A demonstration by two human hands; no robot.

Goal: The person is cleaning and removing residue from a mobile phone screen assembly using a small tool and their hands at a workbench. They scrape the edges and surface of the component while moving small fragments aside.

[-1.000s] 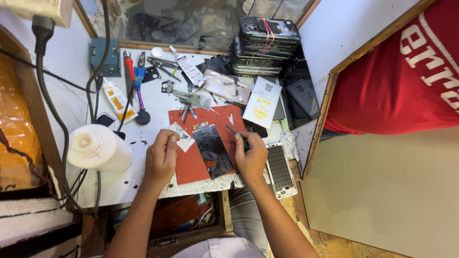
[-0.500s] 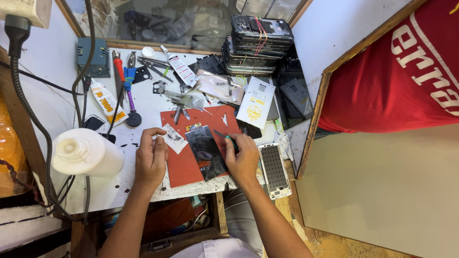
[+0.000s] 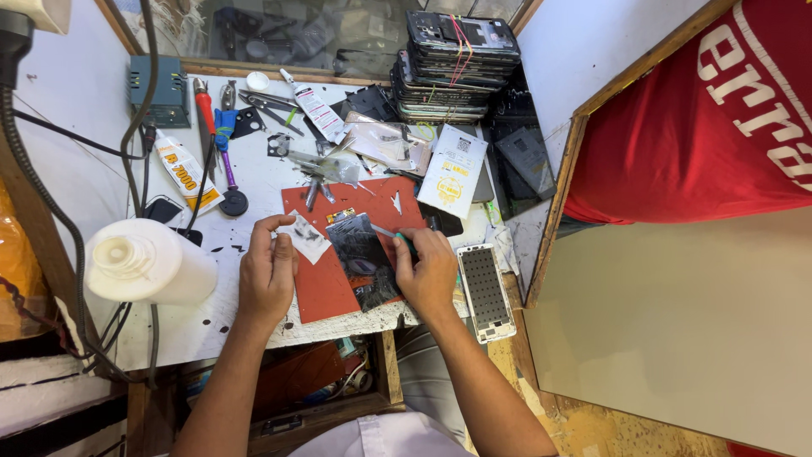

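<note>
A dark phone screen panel (image 3: 362, 258) lies on a red work mat (image 3: 326, 283) near the front of the white bench. My right hand (image 3: 429, 272) rests at the panel's right edge, gripping a thin green-handled tool (image 3: 394, 236) whose tip points at the panel's top. My left hand (image 3: 267, 271) sits at the mat's left edge, fingertips pinching a small whitish piece of film (image 3: 304, 237). Both forearms come in from the bottom of the view.
A white phone frame (image 3: 485, 290) lies right of my right hand. A white roll (image 3: 145, 262) stands at the left. Glue tubes (image 3: 315, 106), screwdrivers (image 3: 225, 152) and tweezers lie behind the mat. Stacked phones (image 3: 452, 63) fill the back right; a red cloth (image 3: 710, 127) hangs beyond a wooden partition.
The view has drifted slightly. My right hand has shifted a little along the panel's right edge with the tool. My left hand stays on the film piece.
</note>
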